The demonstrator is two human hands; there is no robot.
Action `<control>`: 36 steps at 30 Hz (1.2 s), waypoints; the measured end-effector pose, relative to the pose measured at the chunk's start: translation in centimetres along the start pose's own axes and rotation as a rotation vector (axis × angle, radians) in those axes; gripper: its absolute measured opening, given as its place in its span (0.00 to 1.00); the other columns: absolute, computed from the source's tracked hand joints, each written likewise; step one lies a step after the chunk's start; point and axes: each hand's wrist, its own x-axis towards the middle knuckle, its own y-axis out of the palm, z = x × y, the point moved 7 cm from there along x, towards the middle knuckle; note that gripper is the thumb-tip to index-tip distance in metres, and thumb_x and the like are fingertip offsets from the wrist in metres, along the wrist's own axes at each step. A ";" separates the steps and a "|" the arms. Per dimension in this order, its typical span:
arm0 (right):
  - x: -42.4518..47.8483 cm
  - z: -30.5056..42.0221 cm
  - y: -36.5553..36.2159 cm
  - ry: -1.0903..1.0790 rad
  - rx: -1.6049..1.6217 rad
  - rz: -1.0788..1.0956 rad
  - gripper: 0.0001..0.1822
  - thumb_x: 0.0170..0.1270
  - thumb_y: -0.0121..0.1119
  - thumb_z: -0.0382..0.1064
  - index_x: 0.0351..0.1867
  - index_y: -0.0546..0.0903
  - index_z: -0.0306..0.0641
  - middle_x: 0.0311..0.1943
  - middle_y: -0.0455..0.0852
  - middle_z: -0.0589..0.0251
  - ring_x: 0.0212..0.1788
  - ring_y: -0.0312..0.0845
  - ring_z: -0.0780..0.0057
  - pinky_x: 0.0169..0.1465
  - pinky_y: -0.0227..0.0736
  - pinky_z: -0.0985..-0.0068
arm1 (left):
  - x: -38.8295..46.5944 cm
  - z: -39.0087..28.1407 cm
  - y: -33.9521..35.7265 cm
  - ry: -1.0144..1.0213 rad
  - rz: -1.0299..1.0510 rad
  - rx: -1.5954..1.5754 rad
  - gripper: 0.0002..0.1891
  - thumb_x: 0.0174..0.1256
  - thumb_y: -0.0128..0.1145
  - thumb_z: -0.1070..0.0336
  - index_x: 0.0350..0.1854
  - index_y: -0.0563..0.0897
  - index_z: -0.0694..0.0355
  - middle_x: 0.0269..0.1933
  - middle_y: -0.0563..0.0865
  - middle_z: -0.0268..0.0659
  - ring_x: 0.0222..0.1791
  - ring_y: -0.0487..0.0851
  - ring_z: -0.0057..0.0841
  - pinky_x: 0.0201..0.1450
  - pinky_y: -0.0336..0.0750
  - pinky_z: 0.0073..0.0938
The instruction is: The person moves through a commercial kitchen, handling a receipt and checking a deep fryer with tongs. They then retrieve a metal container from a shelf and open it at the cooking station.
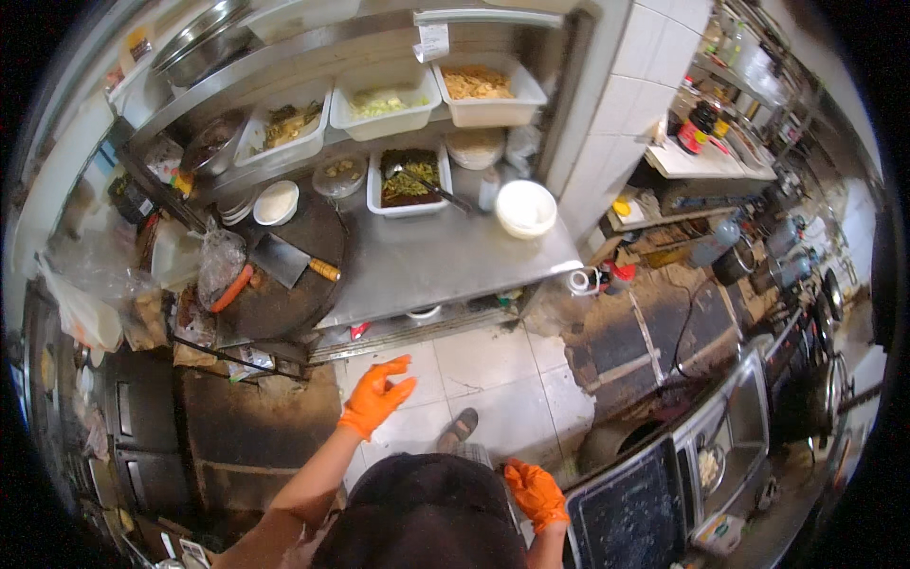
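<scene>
My left hand (375,398), in an orange glove, hangs over the tiled floor with its fingers apart and nothing in it. Close to my body, my right hand (534,494) in the same kind of glove has its fingers curled; whether it holds anything cannot be told. In front of me a cleaver (284,262) with a wooden handle lies on a round, dark chopping block (284,313). Beside it are a sausage (232,289), a knotted plastic bag (222,256) and a white bowl (276,203). On the steel counter (412,263) stand a tub of chopped greens (410,186) and stacked white bowls (526,209).
Above the counter, a shelf holds white tubs of food (493,92). A tiled pillar (615,92) rises at the counter's right end. A black tray (625,505) and a steel sink (746,412) lie to my right. Low dark cabinets (146,427) stand at the left.
</scene>
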 end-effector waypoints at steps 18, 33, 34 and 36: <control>23.6 0.2 -14.7 -0.005 -0.177 0.155 0.21 0.71 0.53 0.50 0.54 0.83 0.39 0.42 0.87 0.46 0.46 0.83 0.48 0.49 0.77 0.60 | 27.8 -25.9 -0.5 0.577 -0.399 0.225 0.51 0.51 0.74 0.70 0.77 0.56 0.62 0.65 0.75 0.43 0.63 0.74 0.34 0.60 0.71 0.32; 33.5 -1.1 -20.5 -0.016 -0.099 0.288 0.19 0.73 0.53 0.47 0.53 0.82 0.34 0.43 0.87 0.46 0.49 0.82 0.51 0.53 0.74 0.66 | 43.5 -35.8 -0.7 0.763 -0.492 0.240 0.47 0.50 0.71 0.63 0.74 0.61 0.63 0.55 0.85 0.38 0.56 0.82 0.28 0.60 0.72 0.29; 34.0 -0.1 -21.7 0.000 -0.091 0.325 0.19 0.72 0.53 0.47 0.53 0.83 0.35 0.43 0.87 0.46 0.50 0.82 0.50 0.52 0.74 0.65 | 42.9 -35.4 -0.4 0.735 -0.489 0.201 0.45 0.51 0.70 0.64 0.74 0.63 0.62 0.55 0.85 0.37 0.55 0.82 0.26 0.60 0.73 0.28; 35.7 -1.4 -22.4 -0.130 -0.122 0.303 0.19 0.71 0.55 0.47 0.54 0.83 0.38 0.43 0.87 0.47 0.47 0.82 0.49 0.50 0.75 0.61 | 41.7 -35.0 0.8 0.699 -0.471 0.120 0.41 0.53 0.69 0.67 0.72 0.66 0.61 0.55 0.85 0.36 0.55 0.81 0.22 0.59 0.73 0.27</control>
